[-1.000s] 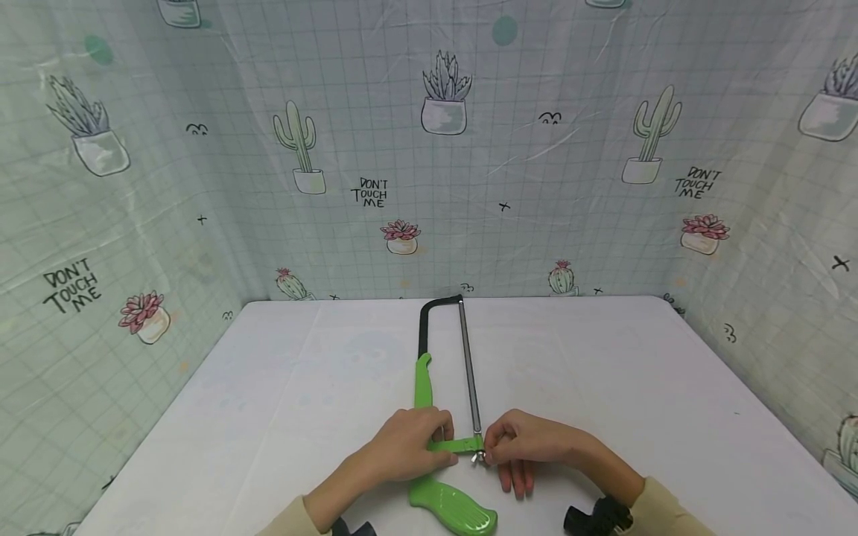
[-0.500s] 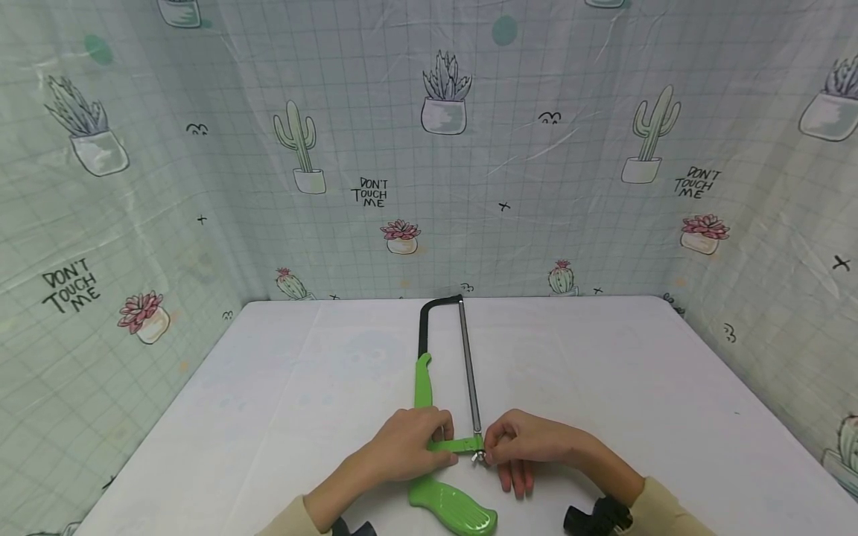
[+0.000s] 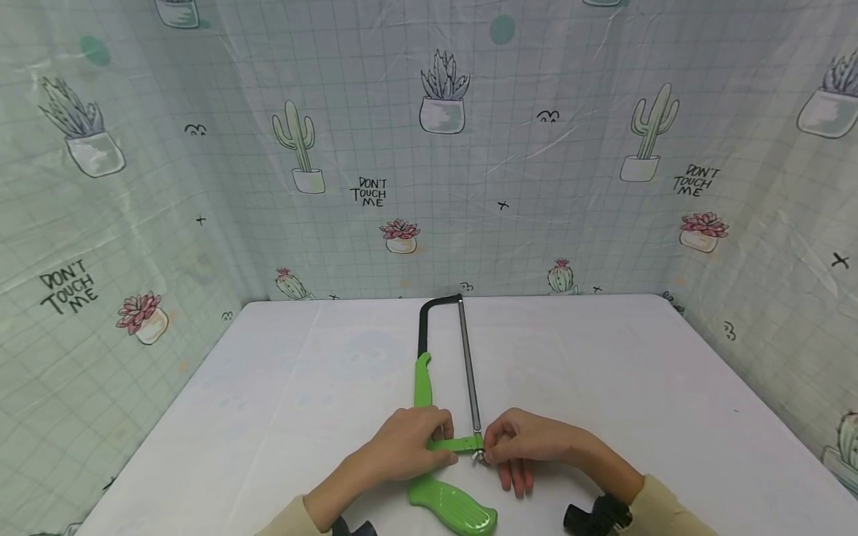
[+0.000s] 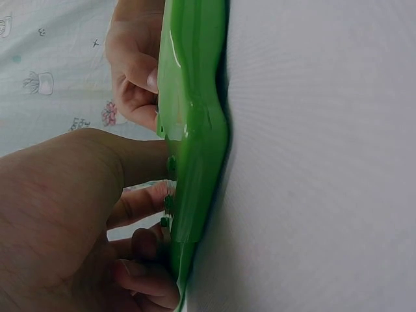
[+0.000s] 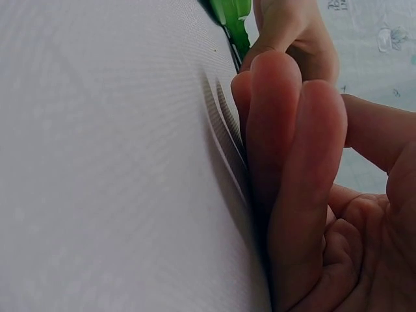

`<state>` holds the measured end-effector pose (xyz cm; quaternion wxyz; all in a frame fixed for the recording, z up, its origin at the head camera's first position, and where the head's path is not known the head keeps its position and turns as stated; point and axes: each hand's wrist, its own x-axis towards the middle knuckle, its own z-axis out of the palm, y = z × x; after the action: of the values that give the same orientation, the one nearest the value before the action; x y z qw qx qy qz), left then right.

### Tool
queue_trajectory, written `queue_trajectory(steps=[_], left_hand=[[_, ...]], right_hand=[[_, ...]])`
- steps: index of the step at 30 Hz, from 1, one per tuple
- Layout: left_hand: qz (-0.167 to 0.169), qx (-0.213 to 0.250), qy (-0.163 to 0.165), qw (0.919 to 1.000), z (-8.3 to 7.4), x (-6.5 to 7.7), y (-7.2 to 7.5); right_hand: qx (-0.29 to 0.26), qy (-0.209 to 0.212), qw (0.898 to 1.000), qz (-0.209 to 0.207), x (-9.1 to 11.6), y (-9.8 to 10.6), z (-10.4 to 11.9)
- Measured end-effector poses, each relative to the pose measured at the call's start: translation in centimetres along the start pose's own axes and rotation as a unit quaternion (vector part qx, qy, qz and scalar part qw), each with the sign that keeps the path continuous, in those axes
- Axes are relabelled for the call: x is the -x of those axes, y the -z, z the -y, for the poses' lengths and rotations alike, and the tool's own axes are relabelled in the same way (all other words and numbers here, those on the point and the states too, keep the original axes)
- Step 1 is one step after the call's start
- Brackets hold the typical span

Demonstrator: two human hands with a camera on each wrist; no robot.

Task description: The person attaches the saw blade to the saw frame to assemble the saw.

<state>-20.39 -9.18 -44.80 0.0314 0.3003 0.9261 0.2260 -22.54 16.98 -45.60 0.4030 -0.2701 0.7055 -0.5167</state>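
Note:
A hacksaw (image 3: 450, 505) with a green handle lies flat on the white table, its black frame (image 3: 423, 331) pointing to the far edge. Its grey blade (image 3: 469, 365) runs along the right side. My left hand (image 3: 409, 445) grips the green body at the short cross arm (image 3: 464, 445), thumb on the near side and fingers on the far side. At the arm's right end sits a small silver wing nut (image 3: 478, 456), and my right hand (image 3: 526, 438) pinches it between thumb and index finger. In the right wrist view, the other right fingers (image 5: 312, 162) extend along the tabletop.
White table (image 3: 302, 394) reaches back to a hanging cloth (image 3: 375, 149) printed with cacti, which also closes off both sides. A black wrist device (image 3: 599, 516) is strapped at the right cuff; part of another shows near the left sleeve.

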Motion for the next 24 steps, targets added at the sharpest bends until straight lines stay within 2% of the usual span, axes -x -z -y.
queue_trajectory(steps=[24], left_hand=[[-0.003, 0.004, 0.0, 1.0, 0.02, 0.08, -0.06]], right_hand=[[-0.003, 0.008, 1.0, 0.001, 0.01, -0.01, -0.06]])
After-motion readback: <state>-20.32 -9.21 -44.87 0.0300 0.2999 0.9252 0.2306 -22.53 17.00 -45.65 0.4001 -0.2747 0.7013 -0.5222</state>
